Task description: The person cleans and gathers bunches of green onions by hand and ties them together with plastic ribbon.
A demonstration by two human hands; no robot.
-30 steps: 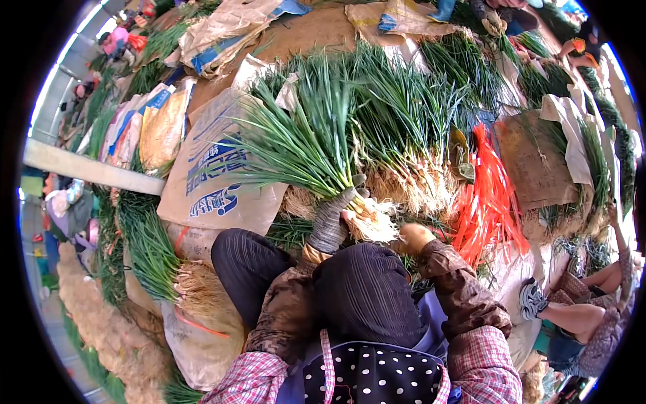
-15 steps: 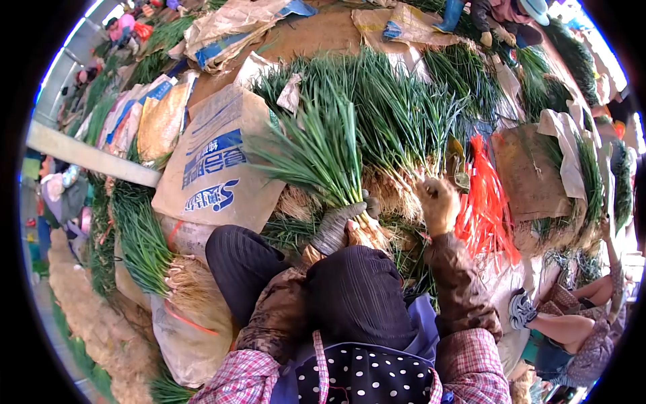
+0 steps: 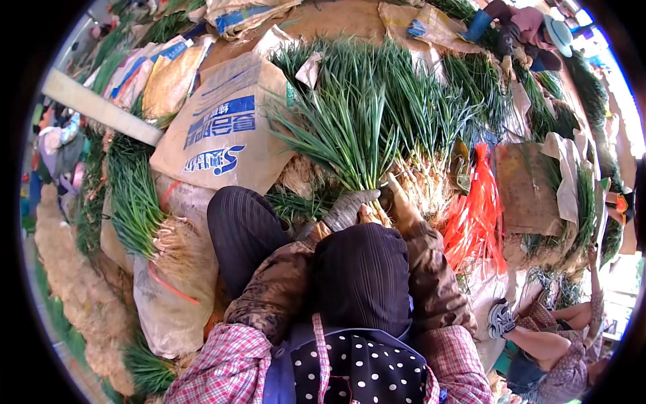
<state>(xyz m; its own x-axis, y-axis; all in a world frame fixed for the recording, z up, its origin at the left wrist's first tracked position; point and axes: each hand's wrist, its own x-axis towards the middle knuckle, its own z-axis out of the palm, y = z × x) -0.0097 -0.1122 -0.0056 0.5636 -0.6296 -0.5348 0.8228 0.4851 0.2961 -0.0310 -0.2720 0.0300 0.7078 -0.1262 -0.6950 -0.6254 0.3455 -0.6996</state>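
My left hand (image 3: 350, 210), in a grey glove, is closed around the lower stems of a bunch of green onions (image 3: 356, 145). Its long leaves fan upward, and pale bases and roots (image 3: 375, 215) show below the glove. Beside the stems on the right is my right hand (image 3: 404, 204), in a tan glove. Its fingers look stretched upward against the bunch, partly hidden. Just beyond lies a row of more green onions (image 3: 431, 128) with tangled roots (image 3: 427, 185). My raised knee (image 3: 363, 276) is just below both hands.
Red plastic strips (image 3: 478, 222) hang to the right. A printed sack (image 3: 225, 128) covers plants at left, near another rooted bundle (image 3: 138, 209). A pale bar (image 3: 101, 108) juts in from the left. One person (image 3: 552, 343) sits at lower right, another (image 3: 525, 34) works at upper right.
My right hand has come down and left, from a raised curled position to the side of the bunch. My left hand keeps its hold. The view has shifted slightly.
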